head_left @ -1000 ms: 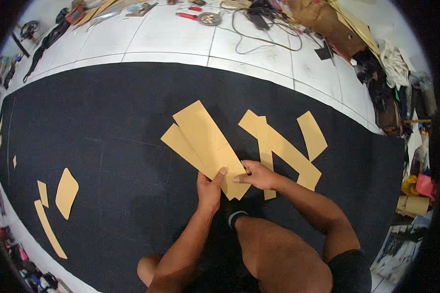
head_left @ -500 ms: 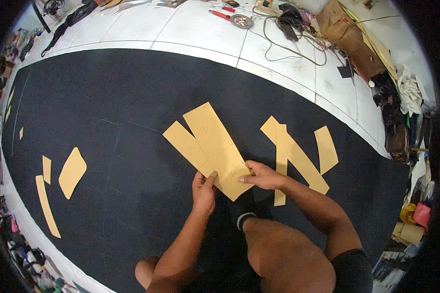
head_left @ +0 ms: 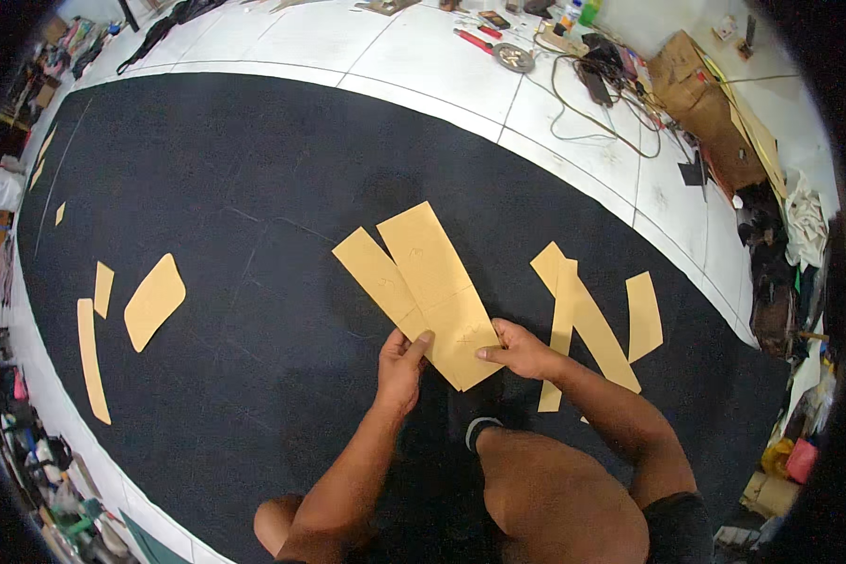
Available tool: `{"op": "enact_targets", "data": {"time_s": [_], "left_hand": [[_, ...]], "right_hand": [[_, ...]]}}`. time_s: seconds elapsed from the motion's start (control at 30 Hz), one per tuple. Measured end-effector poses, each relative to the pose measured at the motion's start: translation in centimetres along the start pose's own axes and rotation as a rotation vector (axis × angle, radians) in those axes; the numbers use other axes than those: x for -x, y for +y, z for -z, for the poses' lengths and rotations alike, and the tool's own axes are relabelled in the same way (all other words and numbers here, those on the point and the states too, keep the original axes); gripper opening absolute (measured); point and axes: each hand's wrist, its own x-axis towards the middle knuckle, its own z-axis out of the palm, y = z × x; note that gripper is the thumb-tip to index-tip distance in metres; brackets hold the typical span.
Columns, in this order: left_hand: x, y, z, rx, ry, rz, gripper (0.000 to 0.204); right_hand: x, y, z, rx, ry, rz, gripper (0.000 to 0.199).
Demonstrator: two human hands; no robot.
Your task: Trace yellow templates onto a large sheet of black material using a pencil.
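Note:
Two tan cardboard pattern pieces lie overlapped on a large black sheet (head_left: 254, 188) spread over the floor. The wider top piece (head_left: 437, 282) covers part of the narrower one (head_left: 374, 275) on its left. My left hand (head_left: 400, 368) rests its fingertips on the near left edge of the stack. My right hand (head_left: 517, 350) presses flat on the near right corner of the wide piece. Neither hand lifts the pieces; both lie flat on the sheet.
More tan pieces lie to the right, crossed strips (head_left: 578, 315) and a short one (head_left: 644, 315). Others lie at the left: a rounded piece (head_left: 154, 301) and long strips (head_left: 91, 359). White tiles beyond hold cables (head_left: 592, 103), tools and a cardboard box (head_left: 705, 103). My bent knee (head_left: 545, 489) is below.
The view has shifted, so the pieces sit lower and more central. My hands have stayed on the near end of the stacked pieces, with the left fingers now on the edge.

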Motion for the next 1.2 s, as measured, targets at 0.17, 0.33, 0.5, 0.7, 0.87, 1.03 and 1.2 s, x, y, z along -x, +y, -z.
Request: {"op": "enact_targets", "data": {"time_s": [0.17, 0.33, 0.5, 0.7, 0.87, 1.03, 1.2], "left_hand": [[-0.1, 0.0, 2.9, -0.608, 0.169, -0.304, 0.040], [1.8, 1.2, 6.2, -1.708, 0.363, -0.437, 0.073], [1.8, 1.1, 6.0, -1.672, 0.301, -0.067, 0.080], [1.9, -0.2, 6.3, -1.663, 0.298, -0.121, 0.078], [1.0, -0.2, 5.8, -1.626, 0.396, -0.130, 0.073], [0.6, -0.4, 5.6, -1.547, 0.464, -0.095, 0.076], [0.7, 0.3, 4.9, -1.530, 0.478, 0.015, 0.069]], "right_hand": [[-3.7, -2.3, 2.7, 0.233, 0.053, 0.117, 0.039], [-9.2, -10.4, 4.6, 0.407, 0.102, 0.109, 0.038], [-16.5, -14.5, 4.6, 0.617, 0.056, 0.144, 0.040], [-21.7, -14.8, 3.0, 0.751, 0.015, 0.125, 0.043], [-23.8, -13.9, 2.8, 0.787, 0.036, 0.115, 0.044], [-24.0, -14.3, 3.9, 0.660, -0.066, 0.028, 0.045], [-24.2, -15.1, 4.3, 0.630, -0.188, -0.016, 0.041]]}}
